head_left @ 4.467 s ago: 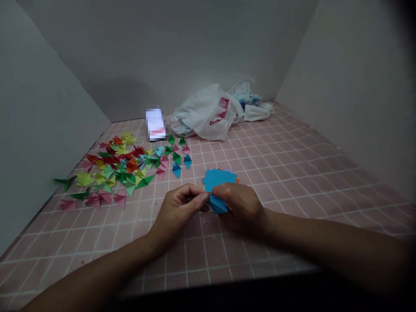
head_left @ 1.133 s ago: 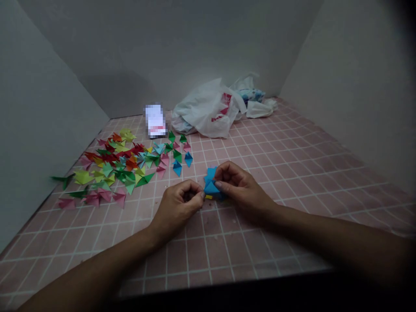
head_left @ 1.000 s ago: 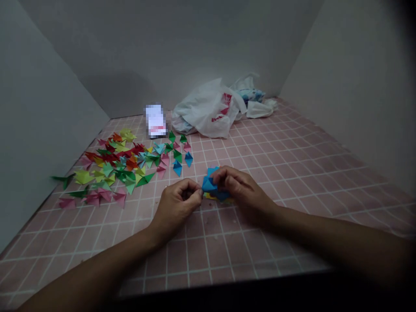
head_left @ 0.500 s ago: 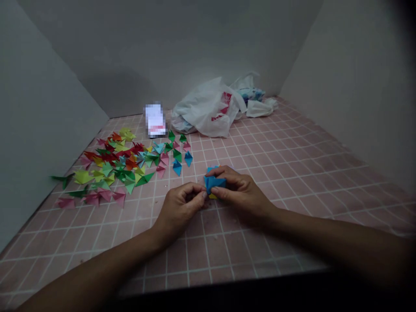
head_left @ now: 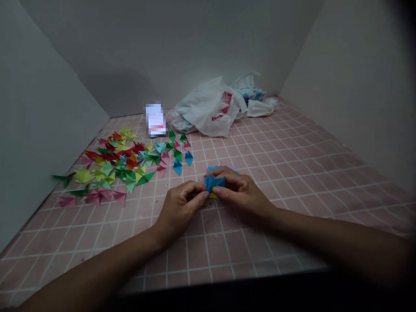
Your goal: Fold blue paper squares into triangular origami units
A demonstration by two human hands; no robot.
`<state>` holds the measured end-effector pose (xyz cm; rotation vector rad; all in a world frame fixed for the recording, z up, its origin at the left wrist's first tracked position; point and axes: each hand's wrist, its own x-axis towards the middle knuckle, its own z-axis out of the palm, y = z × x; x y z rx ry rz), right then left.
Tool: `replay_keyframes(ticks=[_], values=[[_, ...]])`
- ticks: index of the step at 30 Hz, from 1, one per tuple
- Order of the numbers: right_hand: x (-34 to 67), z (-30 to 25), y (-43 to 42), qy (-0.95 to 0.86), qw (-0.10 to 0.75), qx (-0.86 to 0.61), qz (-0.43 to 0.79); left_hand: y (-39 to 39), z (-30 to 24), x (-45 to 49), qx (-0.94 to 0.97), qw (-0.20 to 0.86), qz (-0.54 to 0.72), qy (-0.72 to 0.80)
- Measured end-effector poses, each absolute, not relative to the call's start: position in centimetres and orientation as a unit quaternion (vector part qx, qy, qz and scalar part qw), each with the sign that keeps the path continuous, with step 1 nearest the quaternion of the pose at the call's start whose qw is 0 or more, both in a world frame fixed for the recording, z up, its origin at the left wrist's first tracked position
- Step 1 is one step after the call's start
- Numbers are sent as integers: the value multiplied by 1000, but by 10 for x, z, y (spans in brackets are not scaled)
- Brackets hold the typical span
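Between my two hands is a small piece of folded blue origami paper [head_left: 214,183]. My right hand [head_left: 248,195] pinches it from the right, thumb in front and fingers over the top. At its lower left edge, the thumb and forefinger of my left hand [head_left: 182,203] pinch together on the fold. Beneath and behind the fold, edges of other coloured paper [head_left: 212,196] show, yellow, blue and lilac; my right hand hides most of them. Left of my hands lie two blue folded pieces [head_left: 177,167], close to several green and pink ones.
Many folded paper cranes [head_left: 125,175] in mixed colours cover the left of the pink checked cloth [head_left: 292,156]. A lit phone [head_left: 156,120] leans at the back. White plastic bags [head_left: 209,108] lie crumpled by the rear wall. Grey walls stand on three sides.
Both hands stay almost in place on the blue paper. A little more of the coloured paper behind my right hand shows now. The view has shifted very slightly.
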<state>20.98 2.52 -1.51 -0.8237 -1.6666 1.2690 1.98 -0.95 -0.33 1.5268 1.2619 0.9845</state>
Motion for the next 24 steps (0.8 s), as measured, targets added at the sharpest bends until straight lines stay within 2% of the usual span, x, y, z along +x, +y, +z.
replay_keyframes(ticks=[6, 12, 24], values=[[211, -13, 26, -676, 420, -329, 508, -11, -4, 22, 570, 514, 398, 503], [211, -14, 22, -721, 425, -324, 441, -9, -4, 22, 540, 547, 412, 490], [210, -14, 21, -734, 446, -316, 403, -11, -1, 22, 530, 539, 419, 503]])
